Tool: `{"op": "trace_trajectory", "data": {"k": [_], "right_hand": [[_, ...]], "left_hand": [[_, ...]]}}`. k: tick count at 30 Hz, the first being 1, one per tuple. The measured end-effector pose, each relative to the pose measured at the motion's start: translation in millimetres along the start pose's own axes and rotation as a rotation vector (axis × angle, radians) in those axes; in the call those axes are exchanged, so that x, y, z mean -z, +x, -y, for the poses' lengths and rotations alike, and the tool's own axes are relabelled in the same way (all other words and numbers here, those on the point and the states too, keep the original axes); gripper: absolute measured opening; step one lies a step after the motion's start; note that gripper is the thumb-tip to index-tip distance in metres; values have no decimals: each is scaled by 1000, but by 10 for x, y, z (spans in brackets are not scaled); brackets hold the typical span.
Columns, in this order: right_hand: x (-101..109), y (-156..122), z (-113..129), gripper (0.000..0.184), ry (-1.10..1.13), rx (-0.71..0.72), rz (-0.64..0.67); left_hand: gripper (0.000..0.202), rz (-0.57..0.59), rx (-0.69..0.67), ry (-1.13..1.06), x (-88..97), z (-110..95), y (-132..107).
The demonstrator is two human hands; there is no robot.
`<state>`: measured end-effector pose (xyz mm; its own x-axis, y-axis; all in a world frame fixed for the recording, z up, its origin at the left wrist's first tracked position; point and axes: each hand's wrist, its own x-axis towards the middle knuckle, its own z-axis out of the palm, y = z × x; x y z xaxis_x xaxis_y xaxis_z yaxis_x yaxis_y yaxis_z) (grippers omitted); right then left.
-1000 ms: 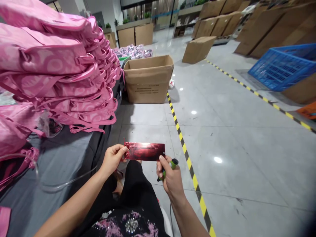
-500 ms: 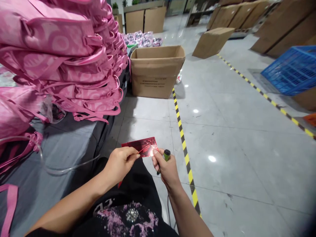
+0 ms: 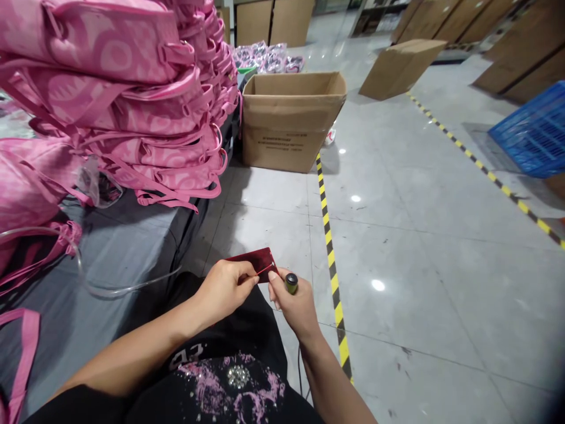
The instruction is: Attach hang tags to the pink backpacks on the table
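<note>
Above my lap is a shiny red sheet [image 3: 258, 259], a flat rectangle that could be foil or a card. My left hand [image 3: 228, 287] pinches its lower edge between thumb and fingers. With thumb and fingertips, my right hand [image 3: 293, 299] grips the sheet's right end. Wrapped in that same hand is a green tool with a black end [image 3: 291, 283], like a marker or a small handle; its lower part is hidden by the fingers. A thin dark cord [image 3: 301, 371] hangs below the right wrist.
Pink patterned bags [image 3: 132, 106] are stacked high on the grey-covered table [image 3: 119, 235] at left, near a clear tube [image 3: 101, 307]. Ahead stands an open cardboard box [image 3: 282, 129]. Yellow-black tape [image 3: 330, 253] crosses the floor; a blue crate [image 3: 536, 132] lies far right.
The red sheet has tilted and lost its bright glare. My hands have drawn slightly closer together, and the green tool's black end now points more toward me. The view has shifted a little.
</note>
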<state>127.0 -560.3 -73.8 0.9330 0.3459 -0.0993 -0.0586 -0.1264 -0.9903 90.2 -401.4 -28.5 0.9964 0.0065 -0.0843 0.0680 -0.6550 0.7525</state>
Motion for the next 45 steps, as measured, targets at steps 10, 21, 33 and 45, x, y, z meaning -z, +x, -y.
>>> {"op": "trace_trajectory", "data": {"k": [10, 21, 33, 45], "right_hand": [[26, 13, -188, 18, -421, 337, -111], [61, -7, -207, 25, -457, 452, 117], [176, 112, -142, 21, 264, 97, 224], [170, -6, 252, 8, 370, 281, -219]], "left_hand": [[20, 43, 30, -98, -19, 7, 24], [52, -7, 45, -175, -124, 116, 78], [32, 250, 186, -791, -166, 247, 124], [22, 152, -171, -126, 135, 379, 165]]}}
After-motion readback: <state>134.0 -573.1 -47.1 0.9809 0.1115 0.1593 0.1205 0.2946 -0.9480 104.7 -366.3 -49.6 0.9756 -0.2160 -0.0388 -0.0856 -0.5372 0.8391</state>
